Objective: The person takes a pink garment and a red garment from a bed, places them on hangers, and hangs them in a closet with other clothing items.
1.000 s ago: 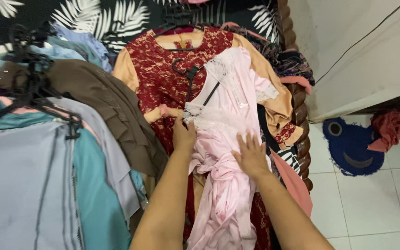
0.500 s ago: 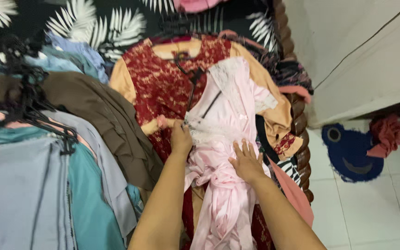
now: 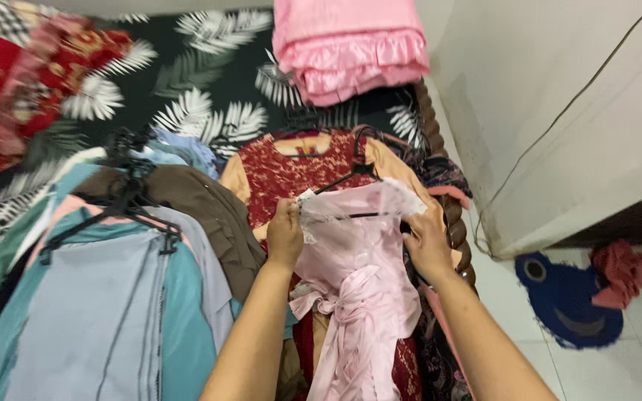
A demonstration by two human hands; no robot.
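Several hung garments, grey and teal [image 3: 113, 312], lie leftmost. The left hand [image 3: 285, 234] pinches the pink dress [image 3: 358, 275] at its lacy shoulder; the right hand [image 3: 425, 241] seems clenched on the opposite shoulder, above the red lace dress [image 3: 284, 174].

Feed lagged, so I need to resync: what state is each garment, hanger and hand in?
Pink dress: on hanger, lifted, bow-tied waist.
Black hanger: inside pink dress, tilted.
Left hand: grip shut on dress shoulder.
Right hand: grip shut on other shoulder.
Red lace dress: lying flat, hangered.
Pink folded cloth: stacked.
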